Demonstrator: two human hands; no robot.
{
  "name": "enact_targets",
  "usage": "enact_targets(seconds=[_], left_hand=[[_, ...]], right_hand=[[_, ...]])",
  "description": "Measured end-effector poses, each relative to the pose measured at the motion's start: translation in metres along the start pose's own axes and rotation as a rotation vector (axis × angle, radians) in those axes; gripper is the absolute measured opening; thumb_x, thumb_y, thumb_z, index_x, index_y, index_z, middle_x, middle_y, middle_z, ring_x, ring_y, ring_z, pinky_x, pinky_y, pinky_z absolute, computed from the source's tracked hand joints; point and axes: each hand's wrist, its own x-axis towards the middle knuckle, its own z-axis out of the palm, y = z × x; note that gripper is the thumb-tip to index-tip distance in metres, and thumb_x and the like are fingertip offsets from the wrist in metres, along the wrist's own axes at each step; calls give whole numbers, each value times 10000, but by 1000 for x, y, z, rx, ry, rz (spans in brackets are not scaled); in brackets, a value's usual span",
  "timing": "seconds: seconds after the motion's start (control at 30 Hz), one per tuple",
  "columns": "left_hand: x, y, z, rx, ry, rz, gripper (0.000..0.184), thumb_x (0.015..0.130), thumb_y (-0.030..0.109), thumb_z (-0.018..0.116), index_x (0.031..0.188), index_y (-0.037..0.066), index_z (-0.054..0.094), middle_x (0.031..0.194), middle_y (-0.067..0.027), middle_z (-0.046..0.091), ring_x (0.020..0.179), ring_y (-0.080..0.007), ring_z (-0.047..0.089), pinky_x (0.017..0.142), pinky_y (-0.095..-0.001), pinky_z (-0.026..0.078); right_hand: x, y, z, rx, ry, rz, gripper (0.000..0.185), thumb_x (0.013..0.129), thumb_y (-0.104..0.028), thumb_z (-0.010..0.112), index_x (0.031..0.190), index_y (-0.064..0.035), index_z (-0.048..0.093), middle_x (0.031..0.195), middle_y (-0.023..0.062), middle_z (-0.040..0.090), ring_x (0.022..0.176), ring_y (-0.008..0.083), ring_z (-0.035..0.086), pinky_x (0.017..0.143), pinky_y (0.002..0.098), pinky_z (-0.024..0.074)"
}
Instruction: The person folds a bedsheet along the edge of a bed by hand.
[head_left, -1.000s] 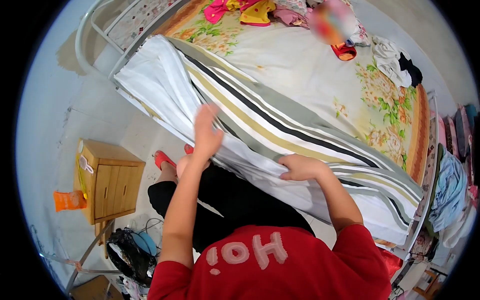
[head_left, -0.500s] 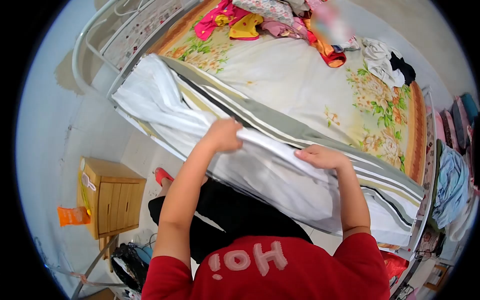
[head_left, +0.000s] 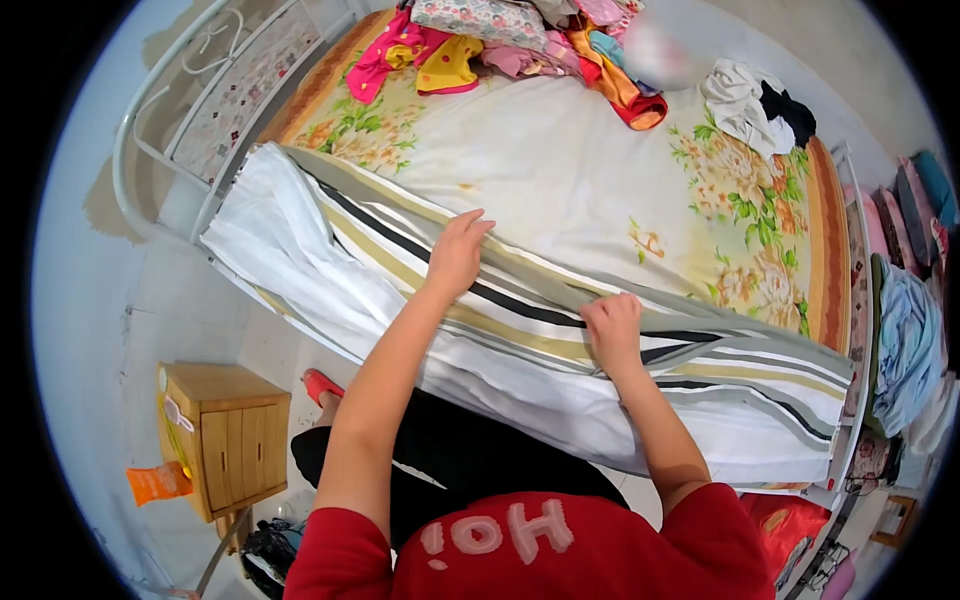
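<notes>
A striped cloth (head_left: 400,240) in white, grey, olive and black lies in long folds along the near edge of the bed. My left hand (head_left: 458,252) rests over the cloth's stripes near the middle, its fingers apart and nothing seen in them. To the right, my right hand (head_left: 612,325) is on the grey and black stripes with its fingers bent down together, pinching a fold of the cloth. Beyond the cloth spreads a cream sheet (head_left: 560,170) with printed flowers and an orange border.
Bright clothes (head_left: 450,65) and a flowered pillow (head_left: 480,22) lie at the bed's far side, with a white garment (head_left: 738,100) to their right. A wooden cabinet (head_left: 225,440) stands at the left. Metal bed frames (head_left: 125,180) rise at both ends. Blue clothing (head_left: 908,350) hangs at the right.
The white part that both hands held has been let down toward the near edge, and the stripes show again. My left hand has moved farther over the bed and opened.
</notes>
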Motion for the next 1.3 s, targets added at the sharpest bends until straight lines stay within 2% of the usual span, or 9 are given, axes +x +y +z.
enact_targets(seconds=[0.17, 0.23, 0.37, 0.57, 0.63, 0.8, 0.87, 0.97, 1.3], left_hand=[[5, -19, -1, 9, -371, -222, 299, 809, 23, 554, 1094, 104, 598, 1126, -100, 567, 978, -345, 575, 809, -424, 485], [3, -21, -2, 48, -506, -288, 285, 815, 44, 569, 1087, 121, 602, 1096, -92, 568, 960, -342, 580, 796, -432, 486], [-1, -17, -4, 49, -488, -278, 237, 821, 91, 595, 1051, 146, 604, 1039, -83, 558, 906, -335, 590, 755, -439, 491], [0, -13, -2, 41, -326, -247, 61, 852, 128, 561, 908, 103, 569, 1017, -88, 550, 848, -342, 579, 709, -445, 479], [4, -10, -2, 14, -204, -236, 53, 858, 131, 549, 886, 86, 554, 1016, -91, 549, 857, -344, 572, 710, -442, 474], [1, -29, 20, 136, 37, -75, 107, 843, 73, 550, 948, 71, 573, 1069, -83, 574, 905, -352, 578, 725, -423, 480], [0, -35, 19, 203, -115, -43, 109, 834, 57, 547, 942, 62, 565, 1049, -119, 567, 914, -373, 565, 745, -437, 473], [20, -26, 8, 199, -520, -299, 115, 837, 40, 540, 951, 47, 551, 990, -150, 551, 900, -377, 550, 749, -449, 463], [-13, -11, 9, 179, 315, -264, 257, 813, 8, 524, 1069, 4, 522, 1111, -211, 509, 1061, -388, 483, 906, -447, 399]], right_hand=[[-23, 8, -5, 226, -156, -6, 119, 768, -61, 640, 884, -77, 616, 860, 97, 560, 863, 309, 537, 785, 411, 417], [-23, 17, -3, 306, -83, 340, 137, 789, -77, 644, 923, -70, 618, 889, 117, 569, 846, 334, 568, 734, 416, 454], [-9, 36, -13, 90, 32, 461, 135, 815, -98, 632, 945, -64, 620, 909, 136, 573, 810, 347, 586, 669, 415, 478], [0, 54, -20, -118, -209, 496, 88, 833, -105, 617, 918, -86, 613, 871, 126, 553, 778, 330, 586, 631, 401, 476], [6, 52, -22, -71, 84, 461, 76, 825, -102, 624, 899, -93, 610, 862, 114, 542, 790, 319, 577, 641, 395, 471], [7, 63, -7, -100, 193, 444, 81, 820, -117, 634, 897, -95, 616, 894, 114, 546, 827, 309, 563, 672, 389, 467], [10, 64, -3, -103, 264, 393, 86, 820, -124, 638, 898, -96, 617, 908, 117, 548, 840, 308, 559, 681, 388, 466], [7, 66, -2, -84, -40, 281, 96, 823, -146, 642, 904, -101, 617, 907, 105, 557, 817, 306, 568, 665, 392, 468], [8, 70, 16, 40, 223, 535, 95, 832, -140, 632, 857, -61, 585, 853, 101, 550, 718, 281, 563, 625, 358, 462]])
